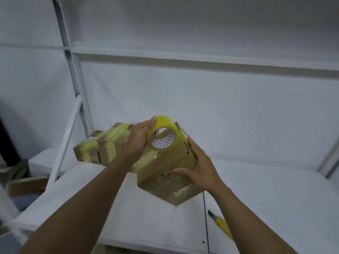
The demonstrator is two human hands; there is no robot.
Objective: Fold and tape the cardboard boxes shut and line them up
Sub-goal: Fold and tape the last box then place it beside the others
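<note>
Yellow utility knife [221, 224] lies on the white surface [266, 198], likely kept near for cutting. Beyond, the right hand [198, 167] grips the tilted cardboard box [165, 173], steadying it; the left hand [137, 142] grasps the tape roll [163, 134] against it, apparently to lay a strip. Behind, two taped boxes [102, 145] sit side by side. Labels illegible.

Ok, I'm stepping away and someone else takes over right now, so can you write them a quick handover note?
The left hand grips the tape roll, and a strip runs from it onto the box.
The right hand holds that box, tilted, over the white table.
Two taped boxes sit side by side at the table's back left; a yellow utility knife lies front right.
Done: two boxes taped and lined up.
Left: finish taping this box, cut the strip, set it beside the others.
</note>
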